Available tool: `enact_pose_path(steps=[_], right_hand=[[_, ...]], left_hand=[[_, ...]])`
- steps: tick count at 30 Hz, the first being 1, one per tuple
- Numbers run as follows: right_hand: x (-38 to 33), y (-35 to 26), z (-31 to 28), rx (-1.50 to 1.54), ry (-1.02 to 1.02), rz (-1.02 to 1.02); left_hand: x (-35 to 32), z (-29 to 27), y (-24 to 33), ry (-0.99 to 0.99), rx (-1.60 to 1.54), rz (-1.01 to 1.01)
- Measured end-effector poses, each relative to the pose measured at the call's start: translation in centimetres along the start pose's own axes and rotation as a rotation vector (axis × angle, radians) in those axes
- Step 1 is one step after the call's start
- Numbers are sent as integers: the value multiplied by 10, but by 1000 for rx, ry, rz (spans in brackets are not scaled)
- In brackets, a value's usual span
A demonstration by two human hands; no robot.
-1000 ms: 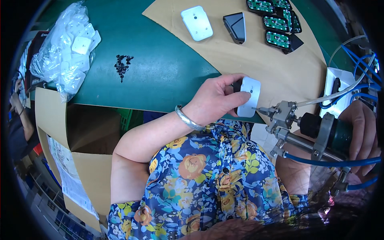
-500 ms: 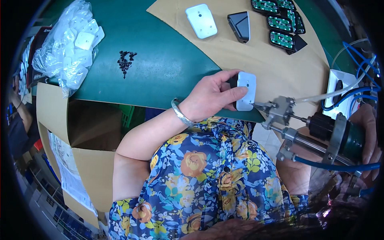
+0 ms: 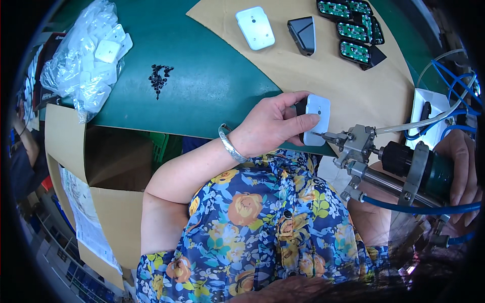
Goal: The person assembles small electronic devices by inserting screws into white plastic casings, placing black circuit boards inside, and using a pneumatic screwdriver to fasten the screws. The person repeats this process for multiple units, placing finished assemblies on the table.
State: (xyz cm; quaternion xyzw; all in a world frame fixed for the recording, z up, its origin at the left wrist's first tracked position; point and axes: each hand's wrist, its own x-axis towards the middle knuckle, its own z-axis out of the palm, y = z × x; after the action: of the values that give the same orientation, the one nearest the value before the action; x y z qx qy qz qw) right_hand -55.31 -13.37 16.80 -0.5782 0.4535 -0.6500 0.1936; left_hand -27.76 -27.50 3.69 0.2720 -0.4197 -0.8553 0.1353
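Between the thumb and fingers of my left hand (image 3: 275,123) is a small device housing (image 3: 318,108) with a white cover and a dark body behind it, held near the table's front edge. My right hand (image 3: 458,174) wraps round the rear of an air-powered screwdriver (image 3: 399,164), partly cut off by the dark rim. The screwdriver's narrow tip meets the lower part of the white cover, by my left thumb. Farther back on the cardboard lie another white-covered housing (image 3: 255,29) and a black housing (image 3: 302,35) on its side.
Several black housings with green circuit boards (image 3: 354,51) are grouped at the far right. Small black screws (image 3: 158,80) lie heaped on the green table (image 3: 202,86). A clear bag of white covers (image 3: 91,65) sits at left, above an open cardboard box (image 3: 113,212). Blue air hoses (image 3: 424,208) run along the right.
My left hand and the housing have shifted slightly right. The screwdriver has turned a little, and its tip has moved from the cover's lower right edge farther onto its lower part.
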Motion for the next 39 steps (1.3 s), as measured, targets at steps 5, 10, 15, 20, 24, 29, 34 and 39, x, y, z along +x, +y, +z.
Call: enact_pose_path(steps=[5, 10, 15, 20, 24, 29, 34, 39], right_hand=[[-8, -3, -5, -109, 100, 12], [-14, 8, 4, -207, 182, 37], [-17, 12, 13, -309, 295, 37], [-30, 11, 37, -396, 437, 6], [-27, 4, 67, -449, 502, -36], [-23, 0, 122, -363, 272, 45], [-1, 58, 223, -210, -355, 438], [15, 133, 284, -357, -535, 435]], left_hand=[[0, 4, -8, 19, -3, 16], [10, -16, -2, 46, 365, 271], [26, -23, 8, 145, 778, 392], [28, -14, 7, 412, 1211, 576], [-26, -85, 58, 726, 1434, 841], [-91, -207, 118, 1384, 2025, 543], [-82, -217, 117, 1136, 2026, 110], [-67, -210, 125, 1132, 1903, 129]])
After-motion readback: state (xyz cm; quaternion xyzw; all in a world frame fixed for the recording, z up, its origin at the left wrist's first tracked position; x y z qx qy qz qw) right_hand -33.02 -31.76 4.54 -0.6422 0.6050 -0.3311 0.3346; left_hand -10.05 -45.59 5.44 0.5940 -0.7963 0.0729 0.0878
